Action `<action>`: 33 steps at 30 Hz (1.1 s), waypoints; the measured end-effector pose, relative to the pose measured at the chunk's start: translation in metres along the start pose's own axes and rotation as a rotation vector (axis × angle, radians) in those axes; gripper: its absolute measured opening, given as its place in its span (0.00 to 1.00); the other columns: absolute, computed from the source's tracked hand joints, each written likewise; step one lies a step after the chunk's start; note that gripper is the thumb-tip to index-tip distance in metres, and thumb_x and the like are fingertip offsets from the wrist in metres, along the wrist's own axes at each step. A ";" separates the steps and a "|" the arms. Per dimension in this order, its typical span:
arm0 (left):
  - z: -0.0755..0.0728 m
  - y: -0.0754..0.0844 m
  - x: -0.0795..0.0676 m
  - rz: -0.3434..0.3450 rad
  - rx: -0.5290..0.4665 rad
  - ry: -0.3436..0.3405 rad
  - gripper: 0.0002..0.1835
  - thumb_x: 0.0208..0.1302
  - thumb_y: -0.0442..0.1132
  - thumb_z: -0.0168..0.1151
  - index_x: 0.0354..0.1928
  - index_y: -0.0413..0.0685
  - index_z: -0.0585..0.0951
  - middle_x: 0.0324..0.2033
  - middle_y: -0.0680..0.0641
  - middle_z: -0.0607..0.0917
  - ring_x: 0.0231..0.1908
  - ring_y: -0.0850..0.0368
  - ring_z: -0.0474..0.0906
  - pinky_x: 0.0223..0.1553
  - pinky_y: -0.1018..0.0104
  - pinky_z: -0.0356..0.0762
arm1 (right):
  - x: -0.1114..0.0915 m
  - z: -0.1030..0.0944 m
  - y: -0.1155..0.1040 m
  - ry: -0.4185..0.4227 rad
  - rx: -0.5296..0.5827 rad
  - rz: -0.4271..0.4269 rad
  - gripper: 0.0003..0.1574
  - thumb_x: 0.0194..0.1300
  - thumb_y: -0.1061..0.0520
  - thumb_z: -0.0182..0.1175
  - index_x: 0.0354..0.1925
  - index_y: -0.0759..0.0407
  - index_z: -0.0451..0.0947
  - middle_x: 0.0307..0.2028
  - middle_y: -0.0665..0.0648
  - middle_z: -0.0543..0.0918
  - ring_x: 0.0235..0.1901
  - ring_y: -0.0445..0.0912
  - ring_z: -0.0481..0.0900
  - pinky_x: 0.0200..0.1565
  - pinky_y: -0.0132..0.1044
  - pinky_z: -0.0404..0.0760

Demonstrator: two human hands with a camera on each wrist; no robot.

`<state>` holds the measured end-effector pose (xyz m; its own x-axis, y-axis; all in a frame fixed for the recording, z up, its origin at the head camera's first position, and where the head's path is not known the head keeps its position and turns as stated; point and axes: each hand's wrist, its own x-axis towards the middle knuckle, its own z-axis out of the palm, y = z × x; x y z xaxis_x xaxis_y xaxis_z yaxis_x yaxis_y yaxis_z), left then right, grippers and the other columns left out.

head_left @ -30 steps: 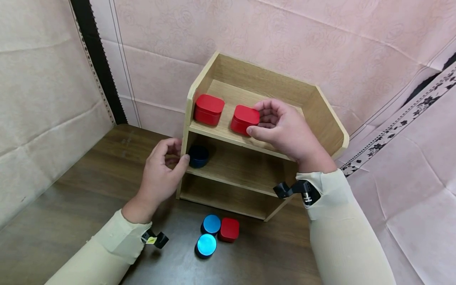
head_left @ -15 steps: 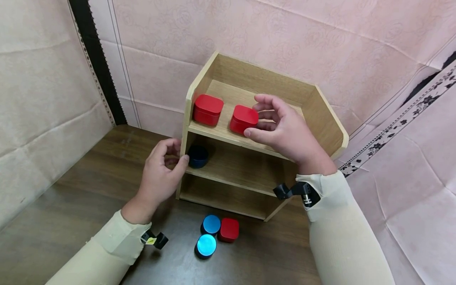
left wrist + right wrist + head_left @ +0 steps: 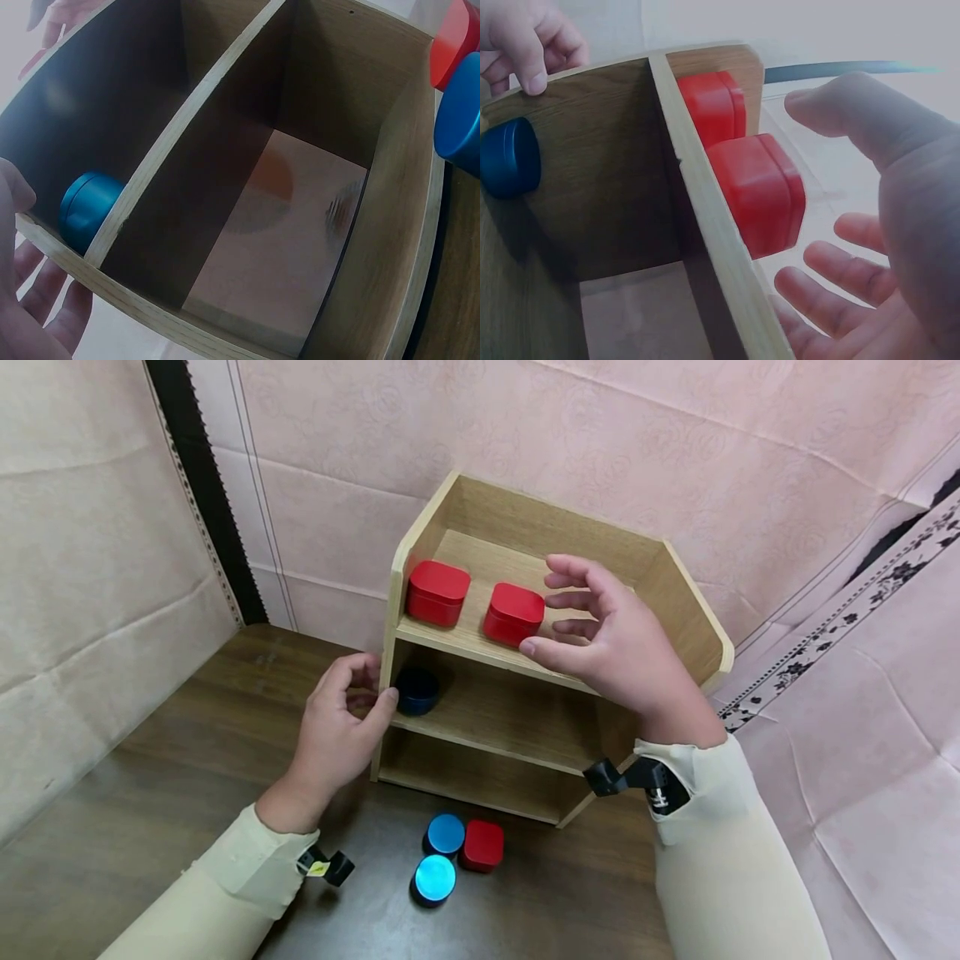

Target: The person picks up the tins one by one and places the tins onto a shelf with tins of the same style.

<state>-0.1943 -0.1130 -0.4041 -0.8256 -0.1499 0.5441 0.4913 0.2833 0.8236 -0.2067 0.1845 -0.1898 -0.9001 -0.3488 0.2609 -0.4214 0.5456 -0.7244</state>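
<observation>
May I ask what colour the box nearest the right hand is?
The box is red, top and sides alike, clearest in the head view.

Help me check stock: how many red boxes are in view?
3: left box and right box on the top shelf, third box on the table. The right hand could hide another.

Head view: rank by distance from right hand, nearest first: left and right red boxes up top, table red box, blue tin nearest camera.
From the right hand:
1. Right red box: top shelf, left of the fingers.
2. Left red box: same shelf, left end.
3. Table red box: below, on the table.
4. Blue tin: table, farther left.
</observation>
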 end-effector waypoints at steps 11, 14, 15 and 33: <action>-0.001 -0.001 0.000 -0.003 -0.004 -0.004 0.20 0.77 0.36 0.70 0.66 0.42 0.79 0.55 0.45 0.83 0.52 0.56 0.81 0.53 0.78 0.83 | -0.027 -0.003 0.005 0.092 0.037 -0.037 0.52 0.62 0.57 0.85 0.79 0.43 0.72 0.72 0.44 0.78 0.70 0.50 0.80 0.66 0.35 0.85; 0.000 -0.001 0.000 -0.004 -0.010 -0.003 0.19 0.77 0.36 0.70 0.65 0.42 0.79 0.54 0.45 0.83 0.52 0.56 0.81 0.53 0.77 0.83 | -0.035 -0.003 0.008 0.108 0.053 -0.066 0.51 0.62 0.60 0.84 0.78 0.46 0.74 0.73 0.45 0.78 0.69 0.52 0.80 0.64 0.33 0.85; 0.000 -0.001 0.000 -0.004 -0.012 -0.003 0.19 0.77 0.36 0.70 0.65 0.42 0.79 0.54 0.46 0.83 0.52 0.56 0.81 0.53 0.77 0.83 | -0.038 -0.003 0.009 0.112 0.057 -0.074 0.51 0.61 0.61 0.84 0.78 0.47 0.74 0.73 0.45 0.78 0.69 0.53 0.80 0.64 0.33 0.85; 0.001 -0.001 0.000 -0.008 -0.023 0.001 0.19 0.80 0.41 0.70 0.65 0.43 0.80 0.55 0.46 0.83 0.52 0.56 0.81 0.54 0.78 0.82 | -0.093 0.010 0.021 0.092 0.246 -0.248 0.56 0.50 0.82 0.78 0.76 0.66 0.74 0.66 0.70 0.81 0.65 0.54 0.84 0.63 0.37 0.87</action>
<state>-0.1947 -0.1124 -0.4047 -0.8291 -0.1527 0.5379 0.4912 0.2606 0.8311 -0.1310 0.2210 -0.2352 -0.7846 -0.3719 0.4961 -0.5992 0.2492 -0.7608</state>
